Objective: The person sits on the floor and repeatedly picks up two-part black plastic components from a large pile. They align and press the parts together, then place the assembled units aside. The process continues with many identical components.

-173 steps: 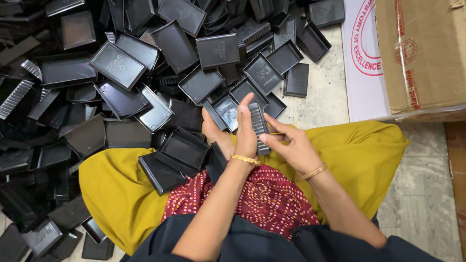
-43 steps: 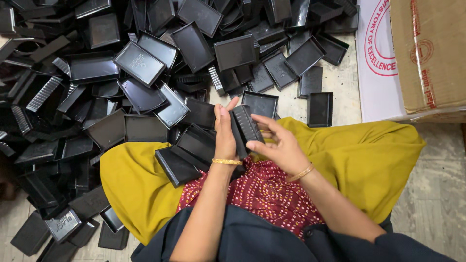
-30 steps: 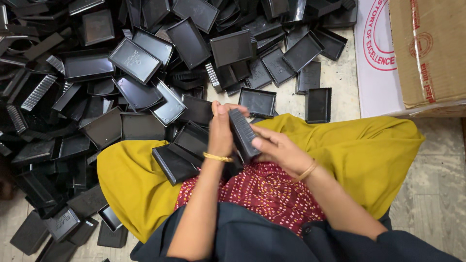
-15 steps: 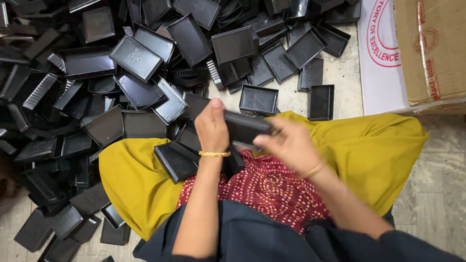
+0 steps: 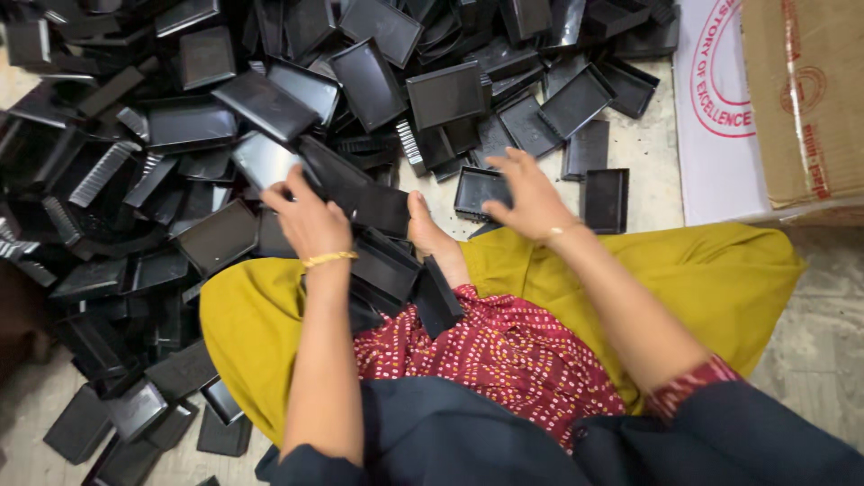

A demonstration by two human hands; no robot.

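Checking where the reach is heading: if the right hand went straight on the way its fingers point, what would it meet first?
Probably the small black tray lying just under and ahead of the right hand, at the edge of the pile of black trays; depth is hard to judge.

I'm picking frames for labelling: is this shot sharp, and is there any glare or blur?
Head view: mostly sharp; the right hand is slightly motion-blurred, the left hand crisper. Soft even light, with pale sheen on the black trays. The far-left pile falls into shadow, and the box is cut by the frame edge.
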